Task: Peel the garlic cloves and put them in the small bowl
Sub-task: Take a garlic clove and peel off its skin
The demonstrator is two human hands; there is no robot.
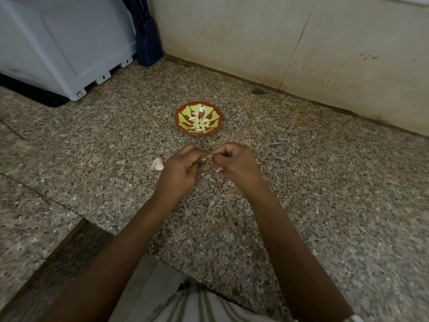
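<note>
A small red bowl point(178, 117) with a green pattern stands on the speckled granite counter and holds several peeled garlic cloves point(199, 123). Just in front of it, my left hand point(180, 167) and my right hand point(234, 163) meet fingertip to fingertip above the counter. Between them they pinch a small garlic clove point(206, 158), mostly hidden by the fingers. More unpeeled garlic point(158, 164) lies on the counter just left of my left hand. Bits of papery skin point(206, 175) lie under the hands.
A pale grey appliance point(60, 43) on a black base stands at the back left, with a dark blue object point(148, 40) beside it in the corner. A stained tiled wall point(301, 43) runs along the back right. The counter edge point(69, 233) steps in at the lower left.
</note>
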